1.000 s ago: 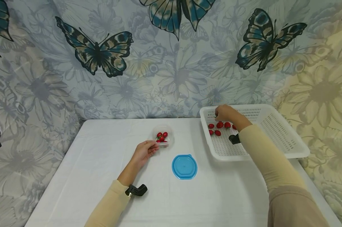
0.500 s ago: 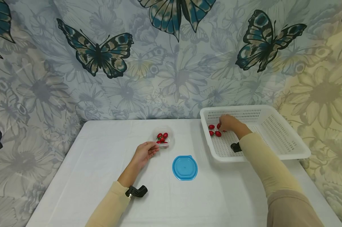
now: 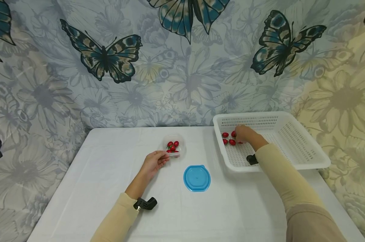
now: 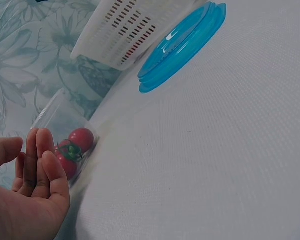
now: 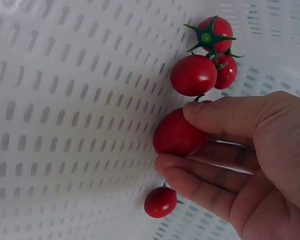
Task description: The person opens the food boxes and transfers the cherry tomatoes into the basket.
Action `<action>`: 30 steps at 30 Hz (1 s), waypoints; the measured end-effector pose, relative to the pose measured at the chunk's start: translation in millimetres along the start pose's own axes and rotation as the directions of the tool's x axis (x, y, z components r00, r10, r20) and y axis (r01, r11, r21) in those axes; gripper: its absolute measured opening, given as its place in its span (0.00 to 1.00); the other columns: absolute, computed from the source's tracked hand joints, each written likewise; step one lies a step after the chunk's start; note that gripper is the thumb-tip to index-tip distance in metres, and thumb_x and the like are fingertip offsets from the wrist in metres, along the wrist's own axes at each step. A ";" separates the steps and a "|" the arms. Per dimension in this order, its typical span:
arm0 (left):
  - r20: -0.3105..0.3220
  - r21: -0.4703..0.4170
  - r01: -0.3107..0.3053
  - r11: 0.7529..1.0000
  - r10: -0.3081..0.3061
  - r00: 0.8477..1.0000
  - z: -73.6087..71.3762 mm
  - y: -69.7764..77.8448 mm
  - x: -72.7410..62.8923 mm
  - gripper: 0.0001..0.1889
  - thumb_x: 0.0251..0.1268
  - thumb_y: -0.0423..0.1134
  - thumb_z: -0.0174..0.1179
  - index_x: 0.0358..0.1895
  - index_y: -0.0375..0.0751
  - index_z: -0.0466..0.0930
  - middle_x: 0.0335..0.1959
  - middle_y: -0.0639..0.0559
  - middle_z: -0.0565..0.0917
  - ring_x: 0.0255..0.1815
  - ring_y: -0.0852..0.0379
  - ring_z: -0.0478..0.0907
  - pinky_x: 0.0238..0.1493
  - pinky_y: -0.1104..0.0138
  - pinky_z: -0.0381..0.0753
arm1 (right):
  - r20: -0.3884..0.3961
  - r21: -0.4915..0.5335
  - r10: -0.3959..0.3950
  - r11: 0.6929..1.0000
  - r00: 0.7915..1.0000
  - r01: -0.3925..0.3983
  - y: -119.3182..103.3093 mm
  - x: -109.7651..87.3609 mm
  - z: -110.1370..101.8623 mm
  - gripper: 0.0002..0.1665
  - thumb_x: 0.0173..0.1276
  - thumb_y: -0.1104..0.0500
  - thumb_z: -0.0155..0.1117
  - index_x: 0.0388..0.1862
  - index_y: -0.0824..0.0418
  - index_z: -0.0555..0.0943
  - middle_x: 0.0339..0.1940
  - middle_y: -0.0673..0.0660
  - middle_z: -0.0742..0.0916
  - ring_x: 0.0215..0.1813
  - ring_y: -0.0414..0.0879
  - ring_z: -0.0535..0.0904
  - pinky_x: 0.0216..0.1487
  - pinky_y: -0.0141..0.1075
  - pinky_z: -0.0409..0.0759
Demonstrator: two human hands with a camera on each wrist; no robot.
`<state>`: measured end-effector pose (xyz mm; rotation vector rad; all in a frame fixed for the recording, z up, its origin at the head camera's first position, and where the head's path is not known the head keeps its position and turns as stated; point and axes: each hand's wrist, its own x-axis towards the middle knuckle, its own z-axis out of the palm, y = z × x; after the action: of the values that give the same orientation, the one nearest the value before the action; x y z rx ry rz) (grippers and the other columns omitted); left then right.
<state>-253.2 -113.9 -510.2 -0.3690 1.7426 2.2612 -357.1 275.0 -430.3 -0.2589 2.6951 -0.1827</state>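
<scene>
In the head view my left hand (image 3: pixel 153 164) is at the near-left edge of a small clear plastic container (image 3: pixel 180 155). Thumb and fingers hold its rim, though in the left wrist view the fingers (image 4: pixel 54 167) partly hide the contact. Several red cherry tomatoes (image 3: pixel 173 148) with green stems lie inside it. My right hand (image 3: pixel 247 135) reaches into the left part of a white perforated basket (image 3: pixel 309 148). In the right wrist view its thumb and fingers pinch a large cherry tomato (image 5: pixel 177 134). Other cherry tomatoes (image 5: pixel 192 75) lie around it on the basket floor.
A blue lid (image 3: pixel 196 178) lies flat on the white-clothed table (image 3: pixel 109 174), between the container and the basket. The basket's raised walls surround my right hand. Butterfly-patterned fabric (image 3: pixel 194 84) hangs behind the table.
My right hand has come down and slightly right, from near the basket's back-left wall onto the tomatoes, and now pinches one. The left hand and container stay in place.
</scene>
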 end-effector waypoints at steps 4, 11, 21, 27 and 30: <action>0.005 0.002 0.000 1.000 0.000 1.000 -0.7 -0.6 1.5 0.14 0.74 0.37 0.52 0.54 0.30 0.73 0.31 0.57 0.85 0.33 0.63 0.84 0.37 0.75 0.80 | 0.005 -0.031 -0.013 0.999 1.000 0.013 -1.8 0.6 -1.6 0.08 0.59 0.70 0.60 0.39 0.72 0.79 0.32 0.61 0.81 0.31 0.49 0.75 0.28 0.33 0.74; 0.006 -0.010 0.002 1.000 -0.002 1.000 -1.7 -1.0 1.4 0.14 0.74 0.36 0.52 0.54 0.29 0.72 0.30 0.56 0.84 0.32 0.64 0.84 0.36 0.75 0.80 | -0.001 -0.048 -0.025 0.999 1.000 0.025 -2.8 0.6 -0.3 0.09 0.60 0.69 0.61 0.40 0.72 0.79 0.33 0.61 0.82 0.33 0.50 0.75 0.31 0.35 0.75; 0.005 -0.016 0.008 1.000 -0.008 1.000 0.5 0.8 0.0 0.11 0.73 0.36 0.52 0.50 0.32 0.75 0.29 0.56 0.85 0.32 0.63 0.84 0.36 0.74 0.80 | -0.015 -0.084 -0.036 0.996 0.999 0.035 -2.2 0.5 1.9 0.05 0.61 0.69 0.62 0.36 0.70 0.78 0.31 0.60 0.82 0.33 0.49 0.73 0.33 0.37 0.74; 0.006 -0.022 0.008 1.000 -0.008 1.000 -0.4 0.9 1.0 0.10 0.74 0.35 0.52 0.50 0.32 0.74 0.29 0.56 0.84 0.32 0.64 0.83 0.35 0.75 0.79 | -0.003 -0.068 -0.031 0.997 1.000 0.031 -2.2 3.4 3.1 0.02 0.62 0.68 0.61 0.33 0.68 0.78 0.29 0.59 0.81 0.32 0.49 0.72 0.31 0.36 0.72; 0.004 -0.024 0.012 1.000 -0.012 1.000 -1.4 1.7 0.9 0.10 0.73 0.35 0.52 0.50 0.33 0.74 0.29 0.56 0.84 0.31 0.64 0.83 0.35 0.75 0.79 | 0.008 -0.071 -0.028 0.997 1.000 0.029 -3.5 5.0 2.4 0.02 0.62 0.69 0.61 0.34 0.68 0.78 0.30 0.59 0.81 0.32 0.49 0.72 0.31 0.36 0.72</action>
<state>-254.6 -115.6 -509.3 -0.3784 1.7079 2.2749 -360.0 270.4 -433.9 -0.3187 2.6954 -0.0940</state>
